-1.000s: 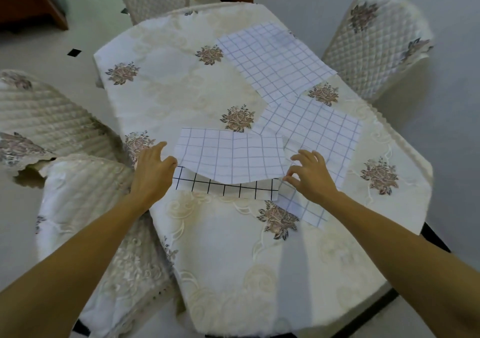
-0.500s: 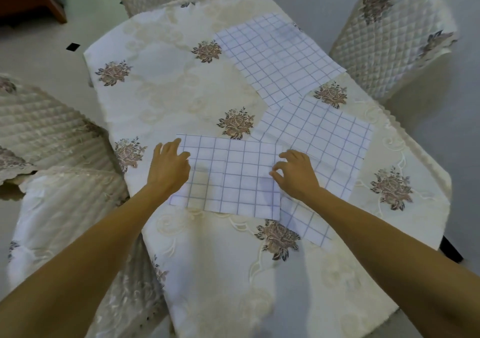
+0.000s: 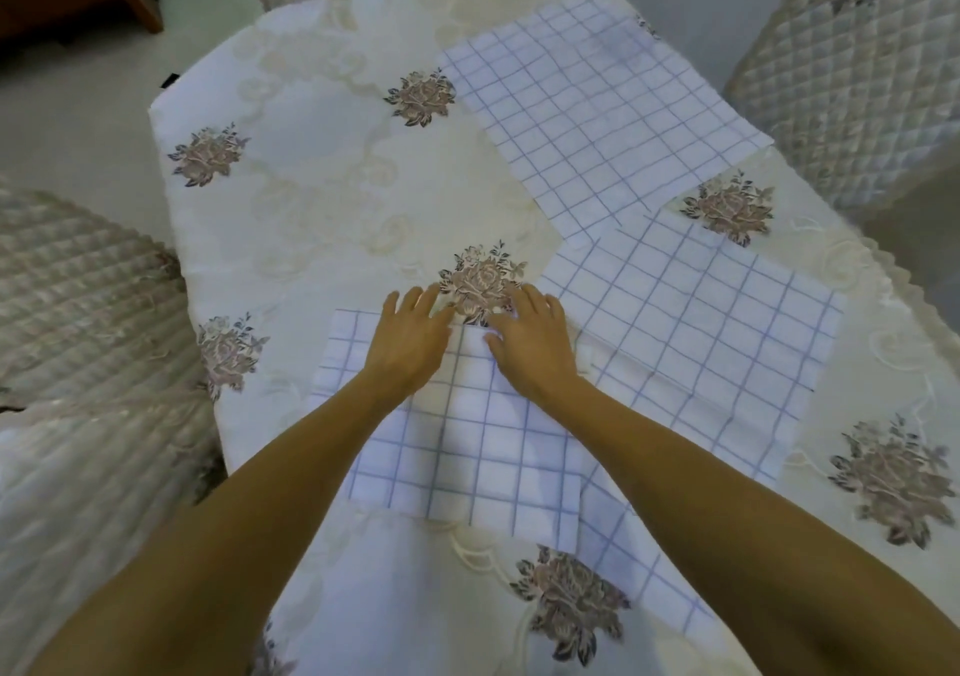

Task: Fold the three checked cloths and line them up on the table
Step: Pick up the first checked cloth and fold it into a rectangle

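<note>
The desk (image 3: 322, 197), under a flowered cover, carries all three cloths, and quilted chairs (image 3: 857, 77) stand round it. The far cloth (image 3: 597, 119) lies open and flat towards the desk's far right. Its near corner meets the middle cloth (image 3: 701, 353), which is also unfolded. The near cloth (image 3: 457, 441) lies by the near edge and looks smaller, so it is probably doubled over. Its right side overlaps the middle cloth's left corner. The left hand (image 3: 410, 348) and right hand (image 3: 535, 353) rest side by side on its far edge, palms down. The fingers (image 3: 415, 303) are straight and spread, gripping nothing, and their tips reach past the edge onto the cover.

The step in hand looks to be pressing the fold flat. To do it well, sweep both palms outward from the middle to the corners so no bulge is left. Check that the edges match. Keep the pressure light enough that the middle cloth beneath is not dragged along.
</note>
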